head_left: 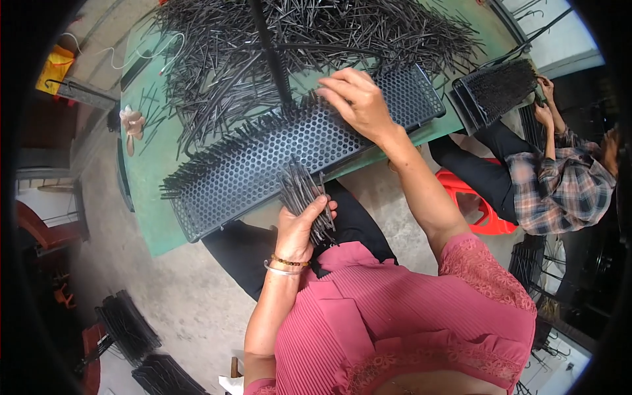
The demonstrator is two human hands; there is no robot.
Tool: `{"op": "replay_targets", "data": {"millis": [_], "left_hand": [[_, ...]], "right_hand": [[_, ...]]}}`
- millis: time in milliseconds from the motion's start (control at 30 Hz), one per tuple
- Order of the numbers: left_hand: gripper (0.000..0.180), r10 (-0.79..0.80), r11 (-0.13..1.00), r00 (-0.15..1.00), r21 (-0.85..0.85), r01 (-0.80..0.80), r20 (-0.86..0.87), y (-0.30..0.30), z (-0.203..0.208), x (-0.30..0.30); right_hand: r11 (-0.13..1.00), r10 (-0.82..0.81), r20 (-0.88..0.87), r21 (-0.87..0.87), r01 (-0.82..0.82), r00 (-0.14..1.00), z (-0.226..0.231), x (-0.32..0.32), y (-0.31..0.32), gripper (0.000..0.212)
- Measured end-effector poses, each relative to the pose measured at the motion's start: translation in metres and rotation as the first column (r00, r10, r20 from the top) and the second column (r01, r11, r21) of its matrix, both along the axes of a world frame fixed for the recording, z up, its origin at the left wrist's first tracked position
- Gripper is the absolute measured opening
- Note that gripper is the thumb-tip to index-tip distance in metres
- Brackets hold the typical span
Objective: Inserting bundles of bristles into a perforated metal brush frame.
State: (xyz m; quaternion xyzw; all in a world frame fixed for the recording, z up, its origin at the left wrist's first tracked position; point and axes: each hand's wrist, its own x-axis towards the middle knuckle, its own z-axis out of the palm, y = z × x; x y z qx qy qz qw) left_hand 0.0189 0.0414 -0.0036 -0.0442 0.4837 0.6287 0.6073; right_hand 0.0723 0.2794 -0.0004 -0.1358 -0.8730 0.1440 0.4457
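My left hand point(299, 227) is closed round a bundle of thin dark strips point(301, 187), held upright at the near edge of a black perforated panel point(276, 161). The panel lies tilted across the table edge, full of small round holes. Along its far side, dark strips point(240, 135) stand in the holes, thickest from the left end to the middle. My right hand point(362, 105) is over the far middle of the panel, thumb and fingers drawn together near the end of those strips. Whatever is between its fingertips is too small to make out.
A large heap of loose dark strips point(217, 72) covers the far part of the green table point(155, 227). A dark upright rod point(266, 49) rises behind the panel. At right, a co-worker in a plaid shirt point(559, 187) handles another strip-filled panel point(497, 89), beside a red stool point(464, 191).
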Motion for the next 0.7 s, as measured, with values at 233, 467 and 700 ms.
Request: {"op": "replay_targets", "data": {"millis": [233, 467, 700], "left_hand": [[0.016, 0.083, 0.995, 0.996, 0.055, -0.081, -0.04, 0.004, 0.009, -0.003], [0.022, -0.005, 0.998, 0.999, 0.061, 0.007, -0.046, 0.002, 0.01, -0.003], [0.021, 0.04, 0.997, 0.999, 0.065, -0.041, 0.015, 0.003, 0.008, -0.002]], "right_hand": [[0.637, 0.437, 0.279, -0.767, -0.075, 0.855, 0.025, 0.036, -0.071, 0.021], [0.196, 0.487, 0.045, -0.979, -0.059, 0.872, 0.005, 0.032, -0.091, 0.022], [0.179, 0.489, -0.004, -0.978, -0.105, 0.872, 0.021, 0.035, -0.062, 0.014]]}}
